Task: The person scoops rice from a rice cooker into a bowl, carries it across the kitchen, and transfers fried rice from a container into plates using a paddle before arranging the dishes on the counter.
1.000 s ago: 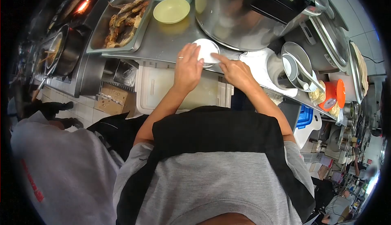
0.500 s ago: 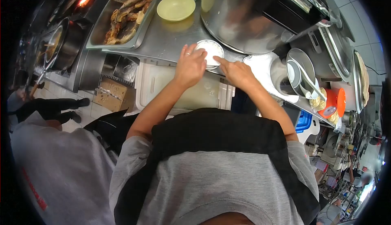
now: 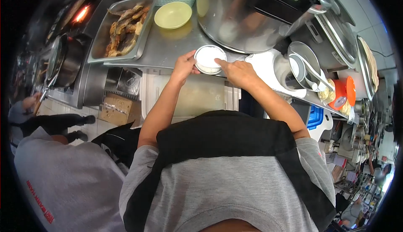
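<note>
A small round bowl (image 3: pixel 205 69) with a smooth white filling or white base is at the front edge of the steel counter. My left hand (image 3: pixel 184 67) grips its left rim, thumb and fingers closed around the edge. At the right side, my right hand (image 3: pixel 240 73) has its index finger over the white surface, and the other fingers are curled in by the rim. What the white matter is, I cannot tell. Behind the bowl stands a large shiny steel pot (image 3: pixel 239 26). To the upper left sits a pale yellow bowl (image 3: pixel 173 15).
A steel tray (image 3: pixel 142 49) of browned fried fish stands at the left. On the right are a white cloth (image 3: pixel 268 61), a steel container (image 3: pixel 304 51) with ladles and an orange tub (image 3: pixel 346 92). Below is a lidded plastic bin (image 3: pixel 189 95). A person in grey (image 3: pixel 67 173) is close at left.
The small bowl and both hands have shifted slightly left and down in the view. My left hand has moved from over the bowl to its left rim; my right index finger reaches farther over it.
</note>
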{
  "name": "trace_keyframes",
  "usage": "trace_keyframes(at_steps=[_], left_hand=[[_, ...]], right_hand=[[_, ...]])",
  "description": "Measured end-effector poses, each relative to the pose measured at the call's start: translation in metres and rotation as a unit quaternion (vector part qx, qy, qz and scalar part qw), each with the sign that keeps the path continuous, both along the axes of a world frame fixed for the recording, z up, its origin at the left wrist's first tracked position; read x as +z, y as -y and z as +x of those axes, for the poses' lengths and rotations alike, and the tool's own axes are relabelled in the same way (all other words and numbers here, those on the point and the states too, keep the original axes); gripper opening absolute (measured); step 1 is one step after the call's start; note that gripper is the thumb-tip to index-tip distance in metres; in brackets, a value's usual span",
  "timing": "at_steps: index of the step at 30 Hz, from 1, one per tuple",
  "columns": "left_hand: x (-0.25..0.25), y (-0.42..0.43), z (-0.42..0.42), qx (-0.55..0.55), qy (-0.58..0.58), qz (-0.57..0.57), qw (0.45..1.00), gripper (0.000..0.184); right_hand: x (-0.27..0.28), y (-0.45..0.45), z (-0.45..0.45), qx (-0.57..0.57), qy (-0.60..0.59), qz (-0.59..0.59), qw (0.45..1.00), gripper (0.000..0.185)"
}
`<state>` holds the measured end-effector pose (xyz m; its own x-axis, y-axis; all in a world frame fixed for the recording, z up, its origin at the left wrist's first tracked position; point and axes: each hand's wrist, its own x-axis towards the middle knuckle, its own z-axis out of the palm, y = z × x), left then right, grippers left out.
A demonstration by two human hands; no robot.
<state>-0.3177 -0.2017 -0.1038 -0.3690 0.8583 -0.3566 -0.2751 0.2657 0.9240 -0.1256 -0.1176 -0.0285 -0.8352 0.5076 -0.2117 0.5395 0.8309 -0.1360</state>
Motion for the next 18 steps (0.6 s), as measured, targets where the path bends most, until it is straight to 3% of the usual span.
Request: trace_keyframes(at_steps=[3,12,15,18], left_hand=[[-0.008,0.001,0.003,0.009,0.0,-0.003,1.0,0.048],[-0.013,0.007,0.016,0.058,0.037,0.03,0.997,0.049],[-0.015,0.009,0.022,0.054,0.053,0.041,0.996,0.05],[-0.015,0.011,0.03,0.078,0.061,0.047,0.994,0.052]], right_hand=[[0.006,0.002,0.008,-0.011,-0.029,0.013,0.999,0.043],[-0.025,0.016,0.021,-0.128,-0.097,-0.117,0.98,0.047],[-0.015,0.016,0.019,-0.094,-0.047,-0.064,0.992,0.04],[-0.037,0.038,0.026,-0.133,-0.098,-0.077,0.983,0.04]])
